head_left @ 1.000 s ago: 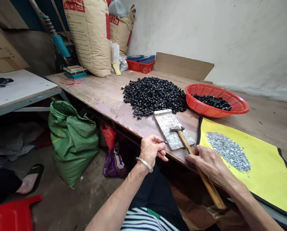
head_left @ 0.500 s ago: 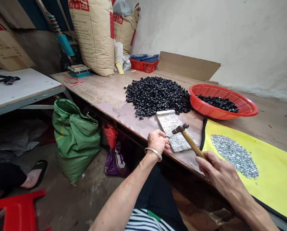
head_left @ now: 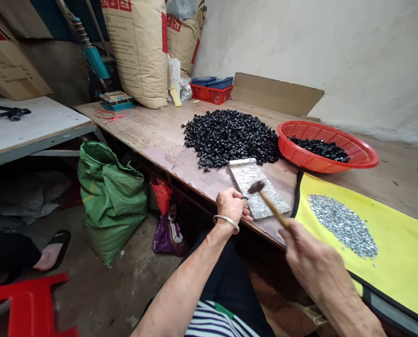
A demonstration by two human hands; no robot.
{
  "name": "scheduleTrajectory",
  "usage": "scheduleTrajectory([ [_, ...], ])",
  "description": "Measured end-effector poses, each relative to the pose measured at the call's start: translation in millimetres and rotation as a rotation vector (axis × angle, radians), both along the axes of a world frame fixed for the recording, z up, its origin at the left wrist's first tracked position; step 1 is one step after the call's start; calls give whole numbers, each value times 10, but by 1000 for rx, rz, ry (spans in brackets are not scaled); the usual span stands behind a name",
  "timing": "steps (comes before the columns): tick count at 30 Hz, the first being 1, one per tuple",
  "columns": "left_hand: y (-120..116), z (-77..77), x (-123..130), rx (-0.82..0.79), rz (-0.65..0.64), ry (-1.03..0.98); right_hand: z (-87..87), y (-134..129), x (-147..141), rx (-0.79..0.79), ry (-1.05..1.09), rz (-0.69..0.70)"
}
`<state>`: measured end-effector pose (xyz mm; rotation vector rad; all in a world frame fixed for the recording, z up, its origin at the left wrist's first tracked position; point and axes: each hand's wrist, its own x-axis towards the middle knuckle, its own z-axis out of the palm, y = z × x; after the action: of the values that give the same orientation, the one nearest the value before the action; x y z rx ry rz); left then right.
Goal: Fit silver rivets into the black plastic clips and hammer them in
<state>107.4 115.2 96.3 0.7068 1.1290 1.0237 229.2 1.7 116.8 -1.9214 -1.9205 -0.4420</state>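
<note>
Left hand [head_left: 230, 206] is at desk's [head_left: 152, 121] front edge, beside the near left corner of a stone-like slab [head_left: 272, 202]; its grip is a tight pinch, thumb vs. fingers, w/ a small black part [head_left: 245, 198] poking out at the tips. Can't tell if that part touches the slab. Right hand [head_left: 310, 255], also nr the front edge but further R, has its grip wrapped round the wooden handle of a hammer [head_left: 270, 206], w/ the head over the slab; head's blurred, contact unclear. Black part: prob. plastic, v. light, fairly stiff, maybe a bit slick & easy to drop b/c it's tiny; best held by its side, fingertips clear of the hammer face. Hammer: prob. head-heavy, rigid; hold low on the handle for swing, higher for control. Slab looks hard & heavy, so prob. stays put; lift by both long sides if req'd. More black parts lie in a loose pile [head_left: 231, 138] mid-desk behind the slab, others in a red basket [head_left: 361, 164] to its R. Shiny bits [head_left: 344, 227], prob. thin metal & slippery, sit on yellow cloth [head_left: 401, 229] along the front edge, R of slab.
</note>
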Motion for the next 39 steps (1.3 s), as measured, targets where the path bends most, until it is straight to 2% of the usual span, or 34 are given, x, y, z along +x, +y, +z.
scheduleTrajectory([
  [2, 2, 6, 1, -1, 4, 7, -52, 8, -12, -71, -115, -24],
  [5, 4, 11, -2, 4, 0, 14, -74, 26, 0, -74, -187, -56],
  [14, -6, 15, -13, 8, -9, 7, 176, 6, -8, 62, -104, 25],
  [18, -13, 21, -7, 10, -14, 18, 129, -20, -62, 155, -32, 1],
  [23, -11, 30, -1, 11, -4, 34, -2, -9, -84, -48, -209, -60],
  [27, -19, 49, -14, 9, -15, 34, 97, -29, -71, 141, -161, -62],
  [29, -23, 55, -17, 6, -13, 38, 94, -30, -93, 243, -126, -72],
  [31, -24, 57, -14, 4, -8, 46, 26, -16, -126, 236, -170, -80],
  [35, -23, 58, -9, 1, -6, 55, -55, 11, -146, 79, -311, -46],
  [39, -24, 61, -18, -5, -17, 56, 29, -8, -127, 250, -210, -47],
])
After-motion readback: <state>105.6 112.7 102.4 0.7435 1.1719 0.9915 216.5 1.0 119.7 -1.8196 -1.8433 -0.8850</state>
